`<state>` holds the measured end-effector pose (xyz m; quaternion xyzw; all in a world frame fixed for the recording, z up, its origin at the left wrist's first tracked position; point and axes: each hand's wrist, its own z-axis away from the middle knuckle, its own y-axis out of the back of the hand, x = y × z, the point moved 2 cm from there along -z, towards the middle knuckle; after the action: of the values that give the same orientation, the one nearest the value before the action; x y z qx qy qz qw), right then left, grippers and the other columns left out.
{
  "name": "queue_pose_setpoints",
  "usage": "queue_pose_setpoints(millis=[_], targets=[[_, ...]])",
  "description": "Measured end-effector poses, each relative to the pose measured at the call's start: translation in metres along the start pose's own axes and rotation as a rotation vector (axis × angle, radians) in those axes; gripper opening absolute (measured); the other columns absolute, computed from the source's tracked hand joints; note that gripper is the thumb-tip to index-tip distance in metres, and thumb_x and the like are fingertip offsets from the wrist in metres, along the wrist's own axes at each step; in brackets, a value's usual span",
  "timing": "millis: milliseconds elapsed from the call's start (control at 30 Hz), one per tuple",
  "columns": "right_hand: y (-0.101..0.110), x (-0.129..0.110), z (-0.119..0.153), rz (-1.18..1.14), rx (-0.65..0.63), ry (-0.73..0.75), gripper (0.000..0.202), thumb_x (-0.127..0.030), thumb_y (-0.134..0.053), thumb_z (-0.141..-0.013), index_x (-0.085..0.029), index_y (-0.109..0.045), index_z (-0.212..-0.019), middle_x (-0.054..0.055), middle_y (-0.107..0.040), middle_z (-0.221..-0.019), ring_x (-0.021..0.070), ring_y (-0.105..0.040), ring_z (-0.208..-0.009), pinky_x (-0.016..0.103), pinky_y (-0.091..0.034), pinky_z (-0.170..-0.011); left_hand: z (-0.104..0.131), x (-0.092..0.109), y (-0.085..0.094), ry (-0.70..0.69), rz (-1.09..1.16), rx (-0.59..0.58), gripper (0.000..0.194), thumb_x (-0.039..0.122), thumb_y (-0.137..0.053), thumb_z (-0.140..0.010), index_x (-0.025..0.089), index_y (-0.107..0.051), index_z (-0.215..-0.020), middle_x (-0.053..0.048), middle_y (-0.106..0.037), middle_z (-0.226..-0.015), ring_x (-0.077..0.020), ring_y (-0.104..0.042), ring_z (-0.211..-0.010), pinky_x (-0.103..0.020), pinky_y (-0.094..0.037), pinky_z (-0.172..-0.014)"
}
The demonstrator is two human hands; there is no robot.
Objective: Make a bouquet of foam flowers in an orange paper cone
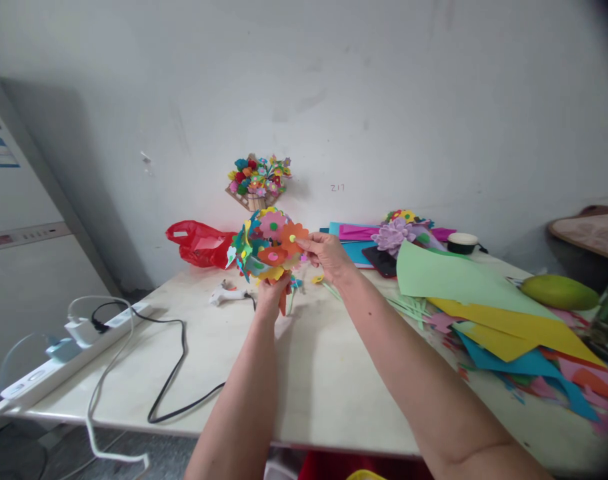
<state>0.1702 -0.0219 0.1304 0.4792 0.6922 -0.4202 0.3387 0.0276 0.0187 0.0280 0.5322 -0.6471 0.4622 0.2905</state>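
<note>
A round bouquet of colourful paper flowers (251, 250) is held up over the table, in front of me. My left hand (273, 293) is closed around its lower end, where an orange piece sticks out below the fingers. My right hand (330, 256) pinches the edge of an orange flower (293, 238) with a yellow centre, on the bouquet's right side. Whether that flower is attached to the bouquet cannot be told. Behind the left wrist, a white glue gun (227, 294) lies on the table. Thin green strips (407, 307) and a small yellow flower (317, 279) lie near my right forearm.
Coloured sheets (474, 287) and paper scraps cover the table's right side, beside a green mango-like fruit (559, 292). A red plastic bag (199, 243) sits at the back left. A power strip (79, 350) with cables runs along the left edge. A flower basket (257, 187) hangs on the wall.
</note>
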Motion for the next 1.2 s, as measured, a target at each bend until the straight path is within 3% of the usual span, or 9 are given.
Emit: queue_pose_setpoints(millis=[200, 333, 433, 600, 733, 900, 1033, 1200], targets=[[0.007, -0.002, -0.003, 0.146, 0.041, 0.038, 0.029, -0.041, -0.073, -0.056, -0.019, -0.055, -0.059, -0.007, -0.044, -0.049, 0.0060, -0.032, -0.043, 0.023, -0.024, -0.043, 0.001, 0.001, 0.000, 0.005, -0.009, 0.020, 0.034, 0.037, -0.074, -0.055, 0.016, -0.055, -0.074, 0.003, -0.053, -0.056, -0.0089, -0.046, -0.045, -0.024, -0.037, -0.046], [0.010, -0.008, -0.005, 0.358, 0.140, 0.240, 0.026, -0.033, -0.066, -0.063, -0.021, -0.065, -0.086, -0.002, -0.058, -0.082, 0.0097, -0.045, -0.061, 0.024, -0.038, -0.059, 0.001, 0.001, 0.001, 0.023, -0.064, 0.049, 0.033, 0.038, -0.075, -0.055, 0.017, -0.055, -0.070, 0.002, -0.053, -0.056, -0.0103, -0.047, -0.046, -0.025, -0.038, -0.047], [0.009, -0.016, -0.001, 0.477, 0.158, 0.378, 0.021, -0.030, -0.058, -0.071, -0.021, -0.065, -0.089, 0.001, -0.058, -0.098, 0.0115, -0.047, -0.069, 0.028, -0.041, -0.072, 0.000, -0.002, 0.003, 0.022, -0.107, 0.067, 0.032, 0.038, -0.076, -0.056, 0.017, -0.056, -0.069, 0.002, -0.053, -0.055, -0.0113, -0.048, -0.046, -0.026, -0.039, -0.049], [0.004, -0.026, 0.006, 0.628, 0.207, 0.528, 0.023, -0.043, -0.060, -0.077, -0.021, -0.063, -0.080, 0.003, -0.061, -0.087, 0.0148, -0.048, -0.073, 0.029, -0.039, -0.074, -0.003, -0.005, 0.003, 0.008, -0.125, 0.085, 0.032, 0.033, -0.078, -0.054, 0.018, -0.055, -0.071, 0.001, -0.053, -0.057, -0.0118, -0.047, -0.049, -0.028, -0.040, -0.051], [0.003, -0.022, 0.004, 0.634, 0.260, 0.511, 0.020, -0.039, -0.069, -0.071, -0.021, -0.060, -0.075, 0.001, -0.061, -0.076, 0.0148, -0.049, -0.069, 0.027, -0.039, -0.066, -0.002, -0.003, 0.002, 0.000, -0.110, 0.084, 0.033, 0.032, -0.078, -0.056, 0.017, -0.055, -0.073, 0.000, -0.052, -0.057, -0.0126, -0.047, -0.050, -0.028, -0.040, -0.050], [0.004, -0.019, 0.001, 0.482, 0.193, 0.491, 0.012, -0.028, -0.067, -0.071, -0.022, -0.061, -0.079, -0.002, -0.059, -0.071, 0.0115, -0.048, -0.062, 0.025, -0.039, -0.062, -0.002, -0.004, 0.003, -0.012, -0.121, 0.076, 0.030, 0.033, -0.077, -0.057, 0.017, -0.055, -0.070, 0.000, -0.053, -0.059, -0.0108, -0.046, -0.048, -0.027, -0.040, -0.048], [0.003, -0.018, 0.000, 0.394, 0.145, 0.454, 0.028, -0.028, -0.068, -0.069, -0.024, -0.062, -0.096, -0.004, -0.059, -0.068, 0.0113, -0.052, -0.062, 0.025, -0.042, -0.063, -0.003, -0.006, 0.004, 0.004, -0.108, 0.097, 0.031, 0.032, -0.077, -0.055, 0.017, -0.056, -0.070, 0.000, -0.053, -0.059, -0.0102, -0.046, -0.047, -0.026, -0.039, -0.048], [0.002, -0.017, -0.002, 0.273, 0.041, 0.361, 0.030, -0.029, -0.068, -0.068, -0.022, -0.061, -0.096, -0.002, -0.064, -0.073, 0.0104, -0.055, -0.059, 0.025, -0.045, -0.058, -0.004, -0.005, 0.004, -0.004, -0.105, 0.115, 0.032, 0.034, -0.077, -0.053, 0.017, -0.056, -0.070, 0.001, -0.054, -0.059, -0.0098, -0.046, -0.046, -0.026, -0.040, -0.047]])
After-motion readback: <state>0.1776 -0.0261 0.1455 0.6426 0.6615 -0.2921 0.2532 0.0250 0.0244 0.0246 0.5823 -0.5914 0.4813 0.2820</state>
